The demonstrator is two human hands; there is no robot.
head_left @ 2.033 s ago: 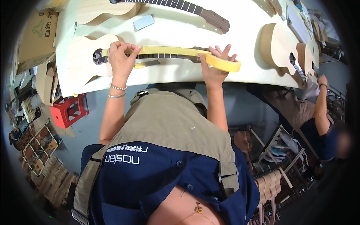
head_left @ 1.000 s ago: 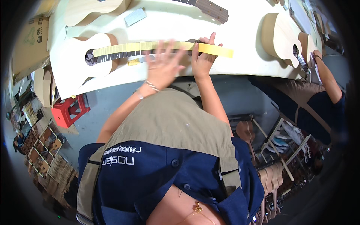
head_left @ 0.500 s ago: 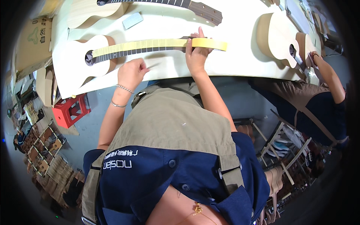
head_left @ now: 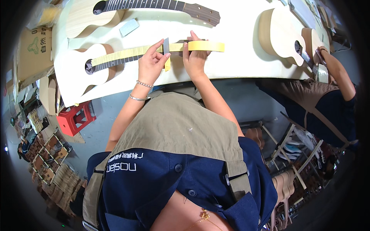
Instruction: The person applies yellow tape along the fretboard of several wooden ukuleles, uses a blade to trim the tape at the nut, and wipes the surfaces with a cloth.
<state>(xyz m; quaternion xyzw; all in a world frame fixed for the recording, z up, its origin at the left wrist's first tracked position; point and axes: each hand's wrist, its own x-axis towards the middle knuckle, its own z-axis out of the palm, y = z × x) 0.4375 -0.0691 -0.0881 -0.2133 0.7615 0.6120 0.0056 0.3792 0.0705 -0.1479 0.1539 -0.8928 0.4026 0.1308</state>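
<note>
Pale natural-wood small guitar body (head_left: pixel 79 71) with dark fretboard, masked by a yellow tape strip (head_left: pixel 127 54). Cream-white worktable top (head_left: pixel 239 65). Light blue rectangular block (head_left: pixel 128 27). Red plastic crate (head_left: pixel 74 117). Khaki apron bib (head_left: pixel 177 127) over navy shirt.

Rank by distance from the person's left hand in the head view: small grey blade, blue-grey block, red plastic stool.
1. Small grey blade: at the fingertips of the left hand.
2. Blue-grey block: up-left on the table.
3. Red plastic stool: on the floor, lower left.

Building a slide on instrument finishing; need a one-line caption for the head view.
Left hand holds a small blade to yellow tape on a guitar neck; right hand presses it.
</note>
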